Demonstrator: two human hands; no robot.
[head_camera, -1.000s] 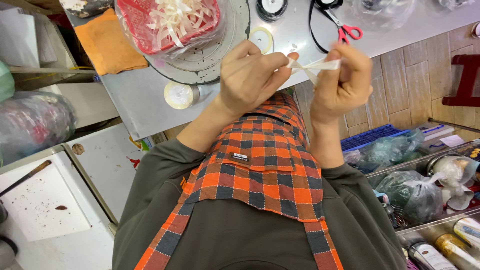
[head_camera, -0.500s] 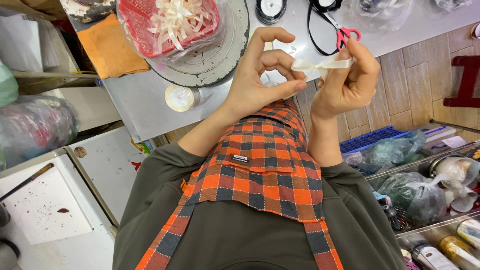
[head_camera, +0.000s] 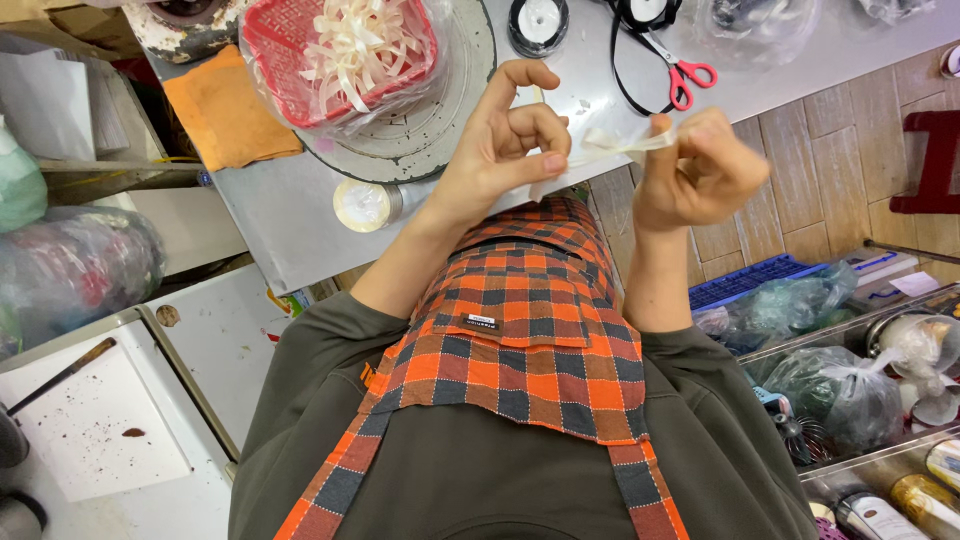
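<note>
Left hand (head_camera: 505, 150) pinches cream ribbon (head_camera: 610, 148) taut against right hand (head_camera: 700, 170), also pinching, above grey table (head_camera: 300, 220). Risk — thin strip slips from fingertips, loop collapses, drops near red basket (head_camera: 270, 40).

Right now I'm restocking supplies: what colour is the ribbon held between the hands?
Cream, nearly ivory: the ribbon shows best in the head view.

One red basket (head_camera: 275, 40), one scissors (head_camera: 685, 78), two ribbon spools (head_camera: 538, 22) (head_camera: 362, 204).
</note>
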